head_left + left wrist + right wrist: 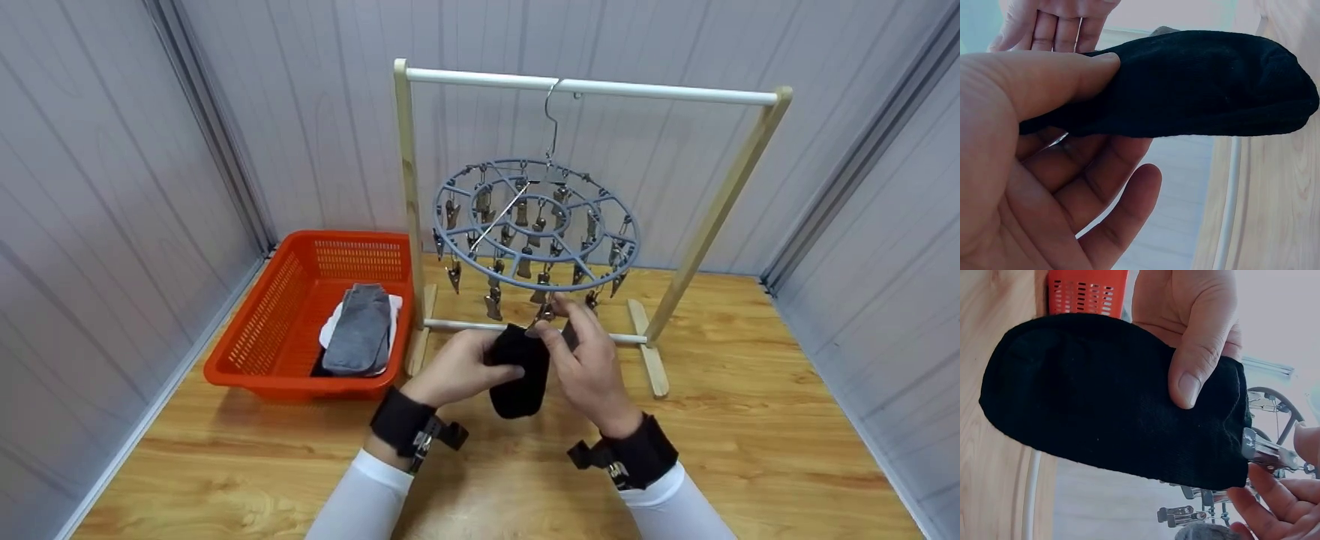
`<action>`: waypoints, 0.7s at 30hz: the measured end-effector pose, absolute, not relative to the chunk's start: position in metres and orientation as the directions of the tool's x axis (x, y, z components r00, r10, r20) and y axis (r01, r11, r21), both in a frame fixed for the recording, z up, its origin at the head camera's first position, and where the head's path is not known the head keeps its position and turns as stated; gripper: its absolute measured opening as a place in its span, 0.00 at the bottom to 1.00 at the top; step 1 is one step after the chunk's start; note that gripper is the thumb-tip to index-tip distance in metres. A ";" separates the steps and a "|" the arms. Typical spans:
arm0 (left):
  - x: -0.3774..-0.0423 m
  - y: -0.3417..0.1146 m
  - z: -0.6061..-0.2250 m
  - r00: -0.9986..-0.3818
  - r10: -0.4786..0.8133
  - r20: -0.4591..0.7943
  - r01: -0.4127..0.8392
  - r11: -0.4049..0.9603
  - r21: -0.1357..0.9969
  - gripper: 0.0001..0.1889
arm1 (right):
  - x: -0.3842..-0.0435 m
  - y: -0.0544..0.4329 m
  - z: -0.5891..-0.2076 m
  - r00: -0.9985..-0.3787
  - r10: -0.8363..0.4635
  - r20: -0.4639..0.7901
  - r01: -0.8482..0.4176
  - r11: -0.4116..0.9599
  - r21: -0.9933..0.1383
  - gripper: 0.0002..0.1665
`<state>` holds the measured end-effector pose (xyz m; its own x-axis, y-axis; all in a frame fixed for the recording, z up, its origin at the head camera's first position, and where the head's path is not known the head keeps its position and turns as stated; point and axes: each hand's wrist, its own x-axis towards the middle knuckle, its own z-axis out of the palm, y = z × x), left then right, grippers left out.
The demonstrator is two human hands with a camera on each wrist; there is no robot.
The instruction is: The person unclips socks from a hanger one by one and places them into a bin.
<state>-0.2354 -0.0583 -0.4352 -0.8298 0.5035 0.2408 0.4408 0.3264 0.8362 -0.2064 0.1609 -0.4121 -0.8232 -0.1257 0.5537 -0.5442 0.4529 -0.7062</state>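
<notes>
A black sock [520, 373] hangs toe down below the round clip hanger [442, 225]. My left hand [469, 367] pinches it near the cuff, thumb on the near side, fingers behind. In the right wrist view a metal clip [1266, 450] meets the sock's cuff edge. My right hand [589, 367] holds this clip between thumb and fingers, with a fingertip at the cuff's corner. Behind that hand, a piece of grey fabric [1207, 532] shows only in part.
An orange basket [247, 307] at left holds a grey folded sock [358, 330] over white and dark fabric. The hanger hooks onto a stand's white bar [675, 91], between wooden posts [712, 225]. Several metal clips [493, 304] dangle from its rings. Pale walls surround the wooden surface [780, 435].
</notes>
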 end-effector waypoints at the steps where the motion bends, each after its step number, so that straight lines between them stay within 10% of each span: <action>1: -0.235 -0.058 -0.435 -0.829 0.504 0.242 0.442 0.325 0.836 0.10 | -0.207 0.161 -0.412 -0.823 -0.118 0.556 -0.545 0.444 -0.712 0.30; 21: -0.235 -0.060 -0.434 -0.820 0.514 0.250 0.452 0.316 0.834 0.10 | -0.207 0.164 -0.413 -0.762 -0.092 0.640 -0.609 0.438 -0.662 0.16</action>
<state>-0.2353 -0.0603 -0.4336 -0.8203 0.5145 0.2498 0.4521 0.3157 0.8342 -0.2067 0.1639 -0.4132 -0.7624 -0.0919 0.6405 -0.6085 0.4382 -0.6616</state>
